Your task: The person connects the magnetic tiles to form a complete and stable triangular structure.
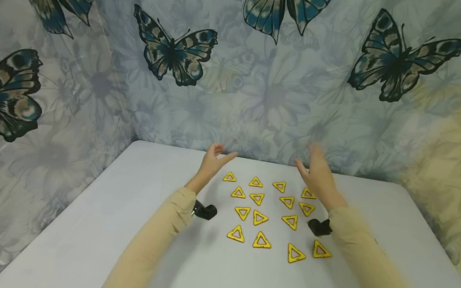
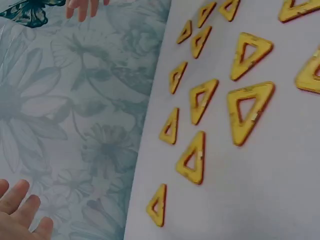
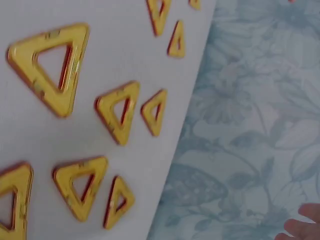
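Starting left, the left hand [image 1: 214, 162] is hovering over the worktop [image 1: 83, 222], left of its centre and towards its far edge; fingers are standing loosely apart, so that grip is holding nothing. Over the worktop's left-middle, the left wrist camera [image 1: 205, 211] is jutting inward, and dipping too low could be dragging it into a tile.

Near the worktop's far edge, the far-left triangle [image 1: 229, 179] is lying close to that hand; a careless sweep could be knocking it askew. Across the worktop's middle, the yellow triangles [image 1: 262, 245] are lying flat in loose rows, looking slick: one sideways nudge could be sliding them together.

Towards the worktop's far right, the far-right triangle [image 1: 307, 197] is hiding partly behind the right hand [image 1: 320, 177]. That grip is looking spread and empty, fingertips blurring; I can't tell whether it's brushing the tile, and misjudged height could be causing a bump. Over the worktop's right-middle, the right wrist camera [image 1: 319, 227] is risking similar snags.
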A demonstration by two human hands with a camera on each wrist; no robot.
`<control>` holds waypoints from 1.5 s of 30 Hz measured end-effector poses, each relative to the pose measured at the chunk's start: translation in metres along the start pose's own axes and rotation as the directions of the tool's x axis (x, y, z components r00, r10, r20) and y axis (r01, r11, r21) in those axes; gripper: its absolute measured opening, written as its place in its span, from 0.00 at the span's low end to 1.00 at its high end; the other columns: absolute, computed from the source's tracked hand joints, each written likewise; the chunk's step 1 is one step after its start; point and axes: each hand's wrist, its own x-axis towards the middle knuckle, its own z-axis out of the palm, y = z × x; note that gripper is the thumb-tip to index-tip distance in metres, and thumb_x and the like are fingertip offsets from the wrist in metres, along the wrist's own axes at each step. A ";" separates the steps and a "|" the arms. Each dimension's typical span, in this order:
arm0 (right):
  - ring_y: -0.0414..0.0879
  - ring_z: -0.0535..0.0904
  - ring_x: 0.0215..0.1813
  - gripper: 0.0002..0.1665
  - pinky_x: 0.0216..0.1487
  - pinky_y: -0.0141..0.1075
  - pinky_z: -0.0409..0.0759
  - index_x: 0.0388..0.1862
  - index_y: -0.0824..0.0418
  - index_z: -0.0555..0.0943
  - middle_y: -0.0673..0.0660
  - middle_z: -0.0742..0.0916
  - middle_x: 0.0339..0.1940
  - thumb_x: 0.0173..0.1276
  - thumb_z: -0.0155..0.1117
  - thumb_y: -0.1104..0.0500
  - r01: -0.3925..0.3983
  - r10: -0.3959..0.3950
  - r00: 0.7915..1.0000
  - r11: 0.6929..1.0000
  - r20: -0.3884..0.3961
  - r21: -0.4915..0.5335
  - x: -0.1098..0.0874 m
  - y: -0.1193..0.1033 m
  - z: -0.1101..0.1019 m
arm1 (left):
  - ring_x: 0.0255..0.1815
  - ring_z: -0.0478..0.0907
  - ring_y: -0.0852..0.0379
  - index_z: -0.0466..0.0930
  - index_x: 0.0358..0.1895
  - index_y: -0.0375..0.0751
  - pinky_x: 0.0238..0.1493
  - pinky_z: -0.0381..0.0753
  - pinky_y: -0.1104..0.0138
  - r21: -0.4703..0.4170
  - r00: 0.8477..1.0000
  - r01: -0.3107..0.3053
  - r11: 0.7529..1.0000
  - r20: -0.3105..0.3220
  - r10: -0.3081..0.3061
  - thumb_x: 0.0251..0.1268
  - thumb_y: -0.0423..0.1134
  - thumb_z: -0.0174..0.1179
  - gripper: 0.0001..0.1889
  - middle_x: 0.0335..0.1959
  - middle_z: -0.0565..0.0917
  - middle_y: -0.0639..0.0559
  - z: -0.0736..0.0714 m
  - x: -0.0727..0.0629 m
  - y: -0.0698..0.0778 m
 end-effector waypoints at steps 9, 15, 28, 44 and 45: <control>0.67 0.62 0.56 0.34 0.53 0.57 0.59 0.59 0.76 0.64 0.73 0.71 0.55 0.68 0.49 0.48 0.003 -0.003 0.999 1.000 -0.032 -0.008 -0.025 0.001 0.011 | 0.56 0.67 0.46 0.65 0.58 0.30 0.53 0.64 0.53 0.218 0.953 -0.174 0.960 0.283 0.109 0.56 0.40 0.62 0.28 0.54 0.72 0.40 0.013 -0.046 -0.037; 0.65 0.67 0.48 0.30 0.47 0.56 0.63 0.55 0.73 0.70 0.70 0.75 0.51 0.67 0.52 0.49 -0.023 0.027 0.996 0.999 -0.083 0.041 -0.037 -0.001 0.016 | 0.44 0.76 0.54 0.76 0.44 0.35 0.43 0.73 0.61 0.256 0.899 -0.436 0.863 0.174 0.403 0.55 0.37 0.62 0.14 0.42 0.80 0.47 0.013 -0.075 -0.049; 0.38 0.69 0.33 0.11 0.28 0.33 0.61 0.44 0.57 0.80 0.51 0.82 0.42 0.63 0.59 0.56 0.002 0.096 0.933 0.962 -0.347 0.272 -0.088 0.008 0.023 | 0.34 0.76 0.48 0.74 0.38 0.31 0.36 0.71 0.63 0.147 0.792 -0.600 0.786 -0.030 0.610 0.48 0.21 0.60 0.12 0.32 0.80 0.41 0.007 -0.124 -0.039; 0.43 0.66 0.23 0.23 0.21 0.31 0.67 0.35 0.75 0.72 0.58 0.77 0.30 0.38 0.58 0.89 0.332 -0.132 0.939 0.582 -0.317 0.742 -0.168 -0.067 0.069 | 0.36 0.74 0.49 0.77 0.43 0.36 0.31 0.69 0.60 0.086 0.819 -0.572 0.815 0.111 0.563 0.36 0.27 0.72 0.23 0.38 0.80 0.47 0.013 -0.149 -0.058; 0.44 0.64 0.22 0.24 0.20 0.32 0.64 0.35 0.74 0.73 0.59 0.77 0.30 0.37 0.58 0.89 0.353 -0.152 0.931 0.596 -0.331 0.721 -0.166 -0.064 0.070 | 0.36 0.73 0.49 0.77 0.44 0.37 0.31 0.69 0.60 0.086 0.826 -0.563 0.822 0.109 0.554 0.36 0.28 0.72 0.24 0.39 0.80 0.48 0.015 -0.146 -0.062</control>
